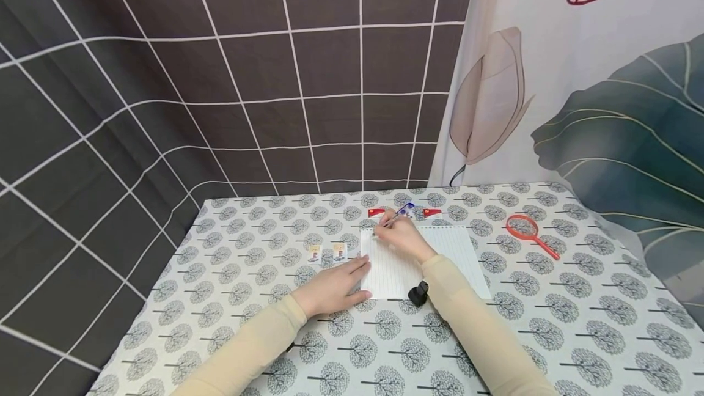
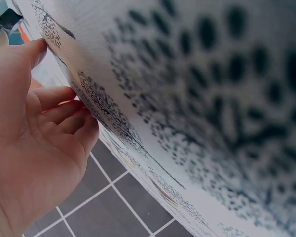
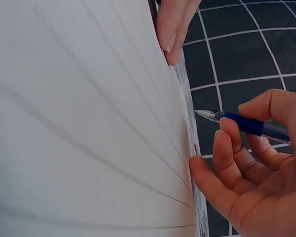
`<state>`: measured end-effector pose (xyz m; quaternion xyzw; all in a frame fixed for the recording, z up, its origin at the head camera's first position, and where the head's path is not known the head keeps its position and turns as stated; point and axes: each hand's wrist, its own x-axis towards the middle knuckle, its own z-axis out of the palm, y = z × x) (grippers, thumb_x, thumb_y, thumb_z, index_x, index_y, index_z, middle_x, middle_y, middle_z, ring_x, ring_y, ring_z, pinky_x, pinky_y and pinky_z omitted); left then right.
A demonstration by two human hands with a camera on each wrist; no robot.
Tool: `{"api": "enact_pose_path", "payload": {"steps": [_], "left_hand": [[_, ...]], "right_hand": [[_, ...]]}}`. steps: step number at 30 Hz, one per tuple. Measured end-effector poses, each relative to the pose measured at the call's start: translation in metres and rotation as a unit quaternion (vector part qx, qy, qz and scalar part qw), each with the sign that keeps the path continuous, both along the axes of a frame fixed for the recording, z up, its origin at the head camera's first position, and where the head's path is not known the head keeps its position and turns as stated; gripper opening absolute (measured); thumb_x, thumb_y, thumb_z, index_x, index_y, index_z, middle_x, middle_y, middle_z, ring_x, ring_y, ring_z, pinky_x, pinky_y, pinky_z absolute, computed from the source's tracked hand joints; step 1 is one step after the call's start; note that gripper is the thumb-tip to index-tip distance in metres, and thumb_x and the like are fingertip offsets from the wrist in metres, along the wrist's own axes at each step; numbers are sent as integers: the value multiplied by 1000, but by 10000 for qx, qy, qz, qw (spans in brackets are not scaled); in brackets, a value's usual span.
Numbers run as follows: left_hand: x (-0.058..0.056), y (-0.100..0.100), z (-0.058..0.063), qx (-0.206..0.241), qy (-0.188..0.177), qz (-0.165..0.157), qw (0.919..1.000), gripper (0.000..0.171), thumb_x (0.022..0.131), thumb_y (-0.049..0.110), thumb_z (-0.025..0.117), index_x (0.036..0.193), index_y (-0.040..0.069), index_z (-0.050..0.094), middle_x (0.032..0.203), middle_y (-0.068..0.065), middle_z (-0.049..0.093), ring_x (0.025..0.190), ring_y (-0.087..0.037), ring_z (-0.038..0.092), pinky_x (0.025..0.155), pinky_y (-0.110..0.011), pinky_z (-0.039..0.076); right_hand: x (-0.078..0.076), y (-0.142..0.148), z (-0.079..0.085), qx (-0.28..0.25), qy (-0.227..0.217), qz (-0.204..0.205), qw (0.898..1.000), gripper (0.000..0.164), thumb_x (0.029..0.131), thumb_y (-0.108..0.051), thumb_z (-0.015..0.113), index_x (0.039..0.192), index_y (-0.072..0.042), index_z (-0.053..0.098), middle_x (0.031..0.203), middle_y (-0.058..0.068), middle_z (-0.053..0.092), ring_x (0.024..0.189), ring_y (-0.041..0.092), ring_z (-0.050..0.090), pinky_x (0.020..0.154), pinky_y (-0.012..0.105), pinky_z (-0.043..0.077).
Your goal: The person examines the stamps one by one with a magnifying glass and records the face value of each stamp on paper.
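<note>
My right hand (image 1: 404,238) grips a ballpoint pen (image 1: 406,207) over the upper left part of a lined sheet of paper (image 1: 440,264). In the right wrist view the blue grip of the pen (image 3: 244,123) sits between thumb and fingers, its tip pointing at the sheet, with the little finger touching the paper edge-on. My left hand (image 1: 332,289) rests at the sheet's lower left edge, fingers extended. The left wrist view shows that palm (image 2: 44,143) with loosely bent fingers against the tree-patterned cloth.
Two small picture cards (image 1: 340,252) lie left of the sheet. Beyond its top edge are a red-and-white card (image 1: 376,212) and a similar card (image 1: 432,212). A red magnifying glass (image 1: 546,249) lies to the right. A dark grid curtain (image 1: 330,66) hangs behind the table.
</note>
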<state>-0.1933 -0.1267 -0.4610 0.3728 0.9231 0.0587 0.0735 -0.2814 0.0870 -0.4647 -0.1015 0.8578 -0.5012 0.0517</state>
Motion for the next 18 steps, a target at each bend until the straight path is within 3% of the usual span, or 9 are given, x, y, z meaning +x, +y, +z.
{"api": "enact_pose_path", "payload": {"steps": [7, 12, 18], "left_hand": [[0, 0, 0, 37, 22, -70, 10000, 69, 104, 48, 48, 154, 1, 37, 162, -13, 32, 147, -26, 34, 120, -37, 30], [0, -1, 0, 56, 18, -109, 9999, 69, 104, 48, 48, 154, 1, 36, 162, -14, 32, 147, -27, 34, 120, -38, 30], [1, -1, 2, 89, 13, -139, 9999, 69, 104, 48, 49, 154, 1, 37, 161, -15, 32, 147, -28, 35, 119, -38, 31]], "right_hand": [[0, -1, 1, 83, -48, 102, 9999, 15, 90, -23, 67, 93, -13, 57, 72, 1, 61, 67, 15, 54, 65, 27, 48], [1, -2, 2, 103, -90, 147, 9998, 15, 91, -24, 66, 95, -12, 57, 64, -2, 55, 59, 12, 45, 58, 25, 44], [0, -2, 1, 127, 76, 218, 9997, 13, 91, -20, 64, 94, -10, 56, 70, -1, 57, 64, 13, 46, 62, 25, 44]]}}
